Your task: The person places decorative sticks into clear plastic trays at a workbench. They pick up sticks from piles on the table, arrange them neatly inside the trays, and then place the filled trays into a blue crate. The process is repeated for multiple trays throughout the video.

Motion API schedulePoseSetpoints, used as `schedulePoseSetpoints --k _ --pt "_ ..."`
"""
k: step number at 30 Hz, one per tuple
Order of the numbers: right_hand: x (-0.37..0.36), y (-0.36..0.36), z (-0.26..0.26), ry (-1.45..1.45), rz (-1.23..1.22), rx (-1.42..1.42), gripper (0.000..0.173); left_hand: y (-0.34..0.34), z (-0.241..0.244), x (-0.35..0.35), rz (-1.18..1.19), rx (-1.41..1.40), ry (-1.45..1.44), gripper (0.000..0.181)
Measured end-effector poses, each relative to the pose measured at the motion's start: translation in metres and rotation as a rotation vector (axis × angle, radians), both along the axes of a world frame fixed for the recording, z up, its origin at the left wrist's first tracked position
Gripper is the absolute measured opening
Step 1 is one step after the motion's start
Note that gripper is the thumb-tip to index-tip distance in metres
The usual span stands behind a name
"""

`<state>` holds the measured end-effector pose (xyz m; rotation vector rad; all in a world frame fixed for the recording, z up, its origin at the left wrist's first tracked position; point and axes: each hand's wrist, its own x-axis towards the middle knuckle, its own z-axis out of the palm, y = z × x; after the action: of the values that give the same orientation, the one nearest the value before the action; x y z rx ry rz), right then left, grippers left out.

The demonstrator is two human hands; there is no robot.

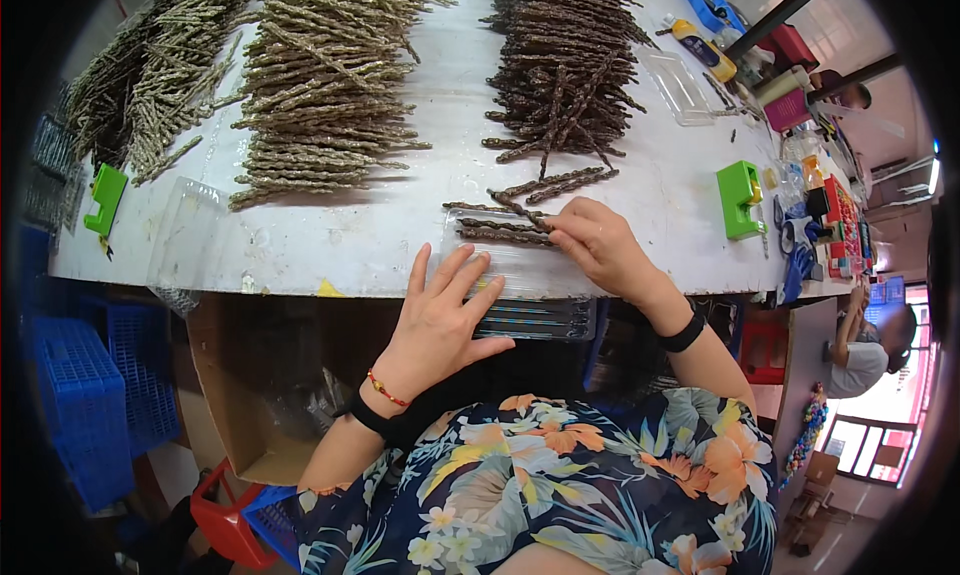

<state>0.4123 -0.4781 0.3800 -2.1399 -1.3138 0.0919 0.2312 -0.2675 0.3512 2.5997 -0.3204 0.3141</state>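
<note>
A clear plastic tray (517, 271) lies across the front edge of the white table, partly overhanging it. Several dark brown twisted sticks (502, 234) rest in its far part. My left hand (450, 312) is spread with its fingers over the tray's left side, holding nothing. My right hand (600, 245) pinches one dark twisted stick (525, 210) between thumb and fingers, tilted above the tray's far right part. A few loose dark sticks (571, 185) lie just beyond. Behind them is a large pile of dark sticks (566, 65).
Lighter gold-brown stick piles (322, 102) (180, 65) cover the left and far left. Green tape dispensers stand at left (109, 198) and right (739, 200). Clear plastic trays lie at left (187, 230) and far right (679, 87). Below the edge is a cardboard box (217, 395). People are at the right.
</note>
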Motion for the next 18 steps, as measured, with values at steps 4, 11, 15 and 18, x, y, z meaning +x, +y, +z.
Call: schedulePoseSetpoints --k 4,11,15,18 --pt "0.0 -0.005 -0.005 -0.196 0.098 -0.045 0.014 0.001 -0.002 -0.001 0.016 0.019 -0.009 0.067" --pt "-0.006 0.001 -0.003 -0.285 0.113 -0.098 0.013 -0.003 0.0 -0.005 0.086 0.084 -0.022 0.068" --pt "-0.01 -0.001 -0.006 -0.302 0.089 -0.087 0.01 -0.001 -0.001 -0.001 0.061 0.067 -0.025 0.068" --pt "-0.009 0.002 -0.003 -0.29 0.098 -0.109 0.01 0.0 -0.006 -0.001 0.033 0.064 -0.031 0.069"
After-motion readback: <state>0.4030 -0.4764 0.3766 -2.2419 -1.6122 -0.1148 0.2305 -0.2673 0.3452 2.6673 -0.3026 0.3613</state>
